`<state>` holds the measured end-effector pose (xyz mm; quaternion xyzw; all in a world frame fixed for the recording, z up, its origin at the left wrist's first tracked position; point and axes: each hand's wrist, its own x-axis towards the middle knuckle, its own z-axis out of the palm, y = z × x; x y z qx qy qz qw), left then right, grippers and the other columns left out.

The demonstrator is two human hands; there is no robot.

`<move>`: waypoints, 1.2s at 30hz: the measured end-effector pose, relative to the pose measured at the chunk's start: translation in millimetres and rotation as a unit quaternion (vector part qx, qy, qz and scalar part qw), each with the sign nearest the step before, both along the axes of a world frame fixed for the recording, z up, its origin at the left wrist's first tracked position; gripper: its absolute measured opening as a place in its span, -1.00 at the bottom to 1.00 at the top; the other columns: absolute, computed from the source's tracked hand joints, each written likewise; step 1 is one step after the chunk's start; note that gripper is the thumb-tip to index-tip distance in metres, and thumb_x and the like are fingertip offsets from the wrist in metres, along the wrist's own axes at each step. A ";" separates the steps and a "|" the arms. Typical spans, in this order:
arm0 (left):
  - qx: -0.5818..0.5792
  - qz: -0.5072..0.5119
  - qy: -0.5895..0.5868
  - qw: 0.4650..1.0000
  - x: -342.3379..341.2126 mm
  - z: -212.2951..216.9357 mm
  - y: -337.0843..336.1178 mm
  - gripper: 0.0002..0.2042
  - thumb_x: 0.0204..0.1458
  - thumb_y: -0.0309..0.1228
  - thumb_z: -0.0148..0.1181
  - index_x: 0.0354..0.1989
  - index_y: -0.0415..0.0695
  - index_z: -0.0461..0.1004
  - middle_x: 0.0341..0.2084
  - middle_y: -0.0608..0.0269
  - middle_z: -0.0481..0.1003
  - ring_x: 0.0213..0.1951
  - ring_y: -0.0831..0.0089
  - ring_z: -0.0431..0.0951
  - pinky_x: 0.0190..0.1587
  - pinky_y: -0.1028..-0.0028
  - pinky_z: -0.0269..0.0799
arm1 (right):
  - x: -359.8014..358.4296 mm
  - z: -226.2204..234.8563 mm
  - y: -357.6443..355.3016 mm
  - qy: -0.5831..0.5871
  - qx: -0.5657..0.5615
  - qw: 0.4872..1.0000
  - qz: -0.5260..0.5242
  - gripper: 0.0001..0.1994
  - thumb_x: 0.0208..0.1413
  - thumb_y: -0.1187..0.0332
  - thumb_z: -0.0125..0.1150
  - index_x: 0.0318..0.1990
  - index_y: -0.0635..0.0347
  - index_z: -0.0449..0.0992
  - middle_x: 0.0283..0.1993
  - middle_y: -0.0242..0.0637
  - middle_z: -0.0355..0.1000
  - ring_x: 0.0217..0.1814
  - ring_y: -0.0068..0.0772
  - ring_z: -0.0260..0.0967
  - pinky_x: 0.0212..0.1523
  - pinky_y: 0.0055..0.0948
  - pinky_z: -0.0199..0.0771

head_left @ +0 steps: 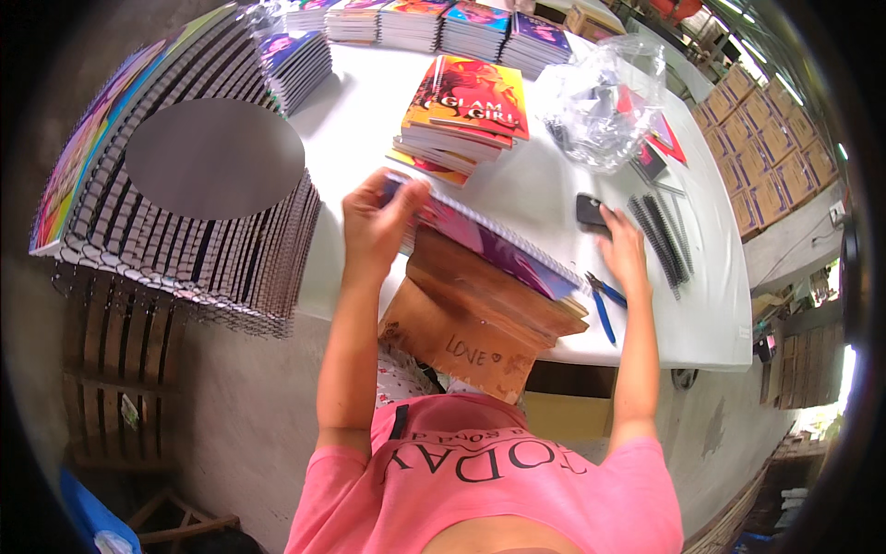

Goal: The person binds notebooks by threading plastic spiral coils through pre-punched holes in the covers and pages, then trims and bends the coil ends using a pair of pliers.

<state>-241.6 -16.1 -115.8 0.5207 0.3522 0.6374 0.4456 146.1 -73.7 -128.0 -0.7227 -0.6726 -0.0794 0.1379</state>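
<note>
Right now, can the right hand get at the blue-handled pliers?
Probably yes: the blue-handled pliers lie uncovered on the white table, close to the right forearm. The right hand is farther out, at the black object, so it would likely need to draw back.

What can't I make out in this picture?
Head view:
Tall stack of spiral-bound books: middle hidden by a gray oval.
Black object: partly covered by the right grip, kind unclear.
Spiral-bound notebook: left end hidden by the left grip.
Blue object: cut off by the lower edge.
</note>
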 end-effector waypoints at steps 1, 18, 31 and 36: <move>0.005 0.029 -0.013 0.999 -4.9 0.1 7.4 -0.87 0.05 -0.39 0.22 -0.36 -0.18 0.48 -0.49 0.40 0.47 -0.48 0.68 0.37 -0.40 0.66 0.29 | 6.2 -8.9 -18.0 0.006 0.000 1.000 0.006 -0.48 0.00 0.29 0.20 0.19 -0.06 0.31 0.22 -0.10 0.24 0.18 -0.01 0.24 0.17 -0.15 0.20; 0.360 0.174 0.342 0.850 58.7 16.5 -123.5 -0.55 -0.43 -0.67 0.16 -0.23 -0.04 0.60 -0.46 0.37 0.54 -0.47 0.47 0.44 -0.35 0.49 0.26 | -69.1 6.2 -139.5 0.415 0.147 0.893 -0.094 -0.57 0.15 0.16 0.08 0.18 -0.01 0.34 -0.06 -0.24 0.32 -0.05 -0.26 0.28 -0.02 -0.34 0.28; 0.220 0.177 0.217 0.935 82.7 28.1 -140.6 -0.45 -0.48 -0.72 0.14 -0.16 -0.05 0.59 -0.40 0.34 0.54 -0.40 0.44 0.42 -0.29 0.49 0.28 | -176.6 52.2 -161.4 0.337 0.137 0.919 0.155 -0.64 0.02 0.24 0.23 0.03 -0.10 0.50 -0.02 -0.16 0.26 -0.02 -0.18 0.20 0.04 -0.25 0.16; 0.321 0.177 0.309 0.878 71.4 19.7 -129.6 -0.44 -0.50 -0.75 0.12 -0.17 -0.06 0.59 -0.40 0.33 0.54 -0.40 0.42 0.43 -0.28 0.48 0.30 | -175.5 48.6 -160.5 0.355 0.110 0.913 0.169 -0.63 0.06 0.24 0.20 0.06 -0.05 0.47 -0.10 -0.18 0.31 -0.15 -0.27 0.27 -0.11 -0.34 0.28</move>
